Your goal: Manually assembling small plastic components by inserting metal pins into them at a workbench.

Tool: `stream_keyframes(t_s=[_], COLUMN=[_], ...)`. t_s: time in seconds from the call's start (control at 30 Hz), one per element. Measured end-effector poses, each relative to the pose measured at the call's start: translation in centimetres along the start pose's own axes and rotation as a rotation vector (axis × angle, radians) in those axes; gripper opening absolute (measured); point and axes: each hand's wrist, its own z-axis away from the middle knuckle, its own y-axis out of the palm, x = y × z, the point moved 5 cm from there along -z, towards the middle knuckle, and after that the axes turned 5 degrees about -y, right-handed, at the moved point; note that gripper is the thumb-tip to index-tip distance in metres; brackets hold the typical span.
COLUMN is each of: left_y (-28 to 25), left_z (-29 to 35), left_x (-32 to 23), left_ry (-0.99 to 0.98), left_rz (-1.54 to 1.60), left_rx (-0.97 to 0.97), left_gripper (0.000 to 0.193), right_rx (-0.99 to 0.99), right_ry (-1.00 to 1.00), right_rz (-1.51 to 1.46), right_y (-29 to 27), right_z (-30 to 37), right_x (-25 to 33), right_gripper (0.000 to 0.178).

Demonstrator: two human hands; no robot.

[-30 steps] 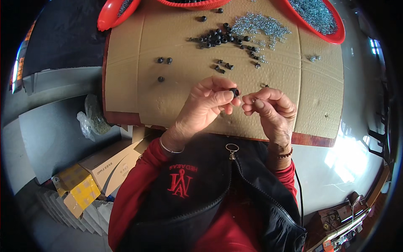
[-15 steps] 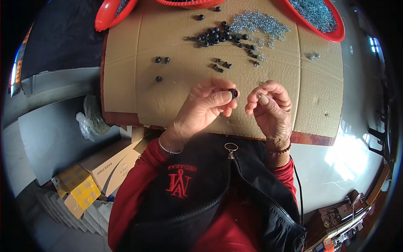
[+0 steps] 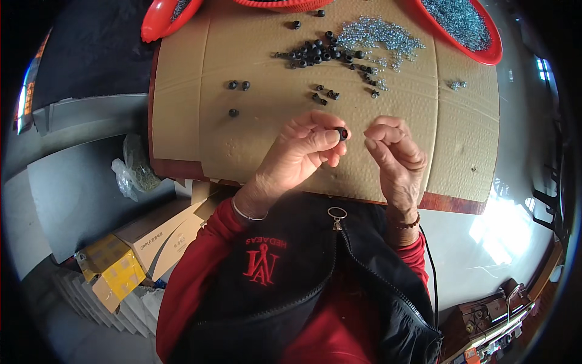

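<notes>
My left hand (image 3: 297, 148) pinches a small hollow black plastic ball (image 3: 341, 134) between thumb and fingers, its round opening turned toward my right hand. My right hand (image 3: 397, 155) is a short way to the right, apart from the ball. Its thumb and forefinger tips are close together; whatever they hold, if anything, is too small to make out. Beyond the hands lies a pile of black balls (image 3: 317, 59) beside a spread of tiny shiny metal springs (image 3: 382, 36). Several small black pieces (image 3: 324, 95) lie nearer my hands.
Cardboard (image 3: 273, 91) covers the table. Three loose black balls (image 3: 233, 113) lie to the left, a few springs (image 3: 456, 85) to the right. Red baskets stand along the far edge, the right one (image 3: 494, 45) full of springs. Cardboard boxes (image 3: 160, 236) stand at lower left.
My right hand has turned slightly, and the small shiny bit at its fingertips no longer shows. My left hand still holds the black ball. The whole view has shifted slightly.
</notes>
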Motion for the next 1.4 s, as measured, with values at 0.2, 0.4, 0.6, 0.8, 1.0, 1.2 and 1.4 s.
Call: stream_keyframes(t_s=[0.2, 0.4, 0.6, 0.8, 1.0, 1.2, 1.4], left_y=[-0.4, -1.0, -0.3, 0.1, -0.2, -1.0, -1.6], left_z=[-0.1, 0.0, 0.3, 0.3, 0.5, 1.0, 0.7], left_x=[0.2, 0.6, 0.0, -0.3, -0.7, -0.8, 0.2], left_ry=[-0.022, -0.05, -0.011, 0.016, -0.01, -0.147, -0.149], left_rz=[0.008, 0.02, 0.012, -0.139, -0.292, -0.385, -0.258], left_rx=[-0.01, -0.044, -0.04, -0.037, -0.055, -0.066, -0.05], left_gripper=[0.018, 0.018, 0.017, 0.013, 0.012, 0.014, 0.013], right_rx=[-0.008, -0.061, 0.034, 0.079, 0.178, 0.331, 0.334], right_ry=[0.036, 0.203, -0.079, -0.131, -0.036, -0.042, -0.19], right_rz=[0.27, -0.11, 0.125, 0.17, 0.135, 0.144, 0.301], right_y=[-0.3, 0.3, 1.2, 1.6, 1.4, 1.8, 2.2], right_z=[0.0, 0.6, -0.1, -0.2, -0.3, -0.5, -0.6], right_x=[0.1, -0.6, 1.7, 1.9, 1.4, 1.4, 1.8], right_gripper=[0.011, 0.012, 0.011, 0.012, 0.014, 0.016, 0.018])
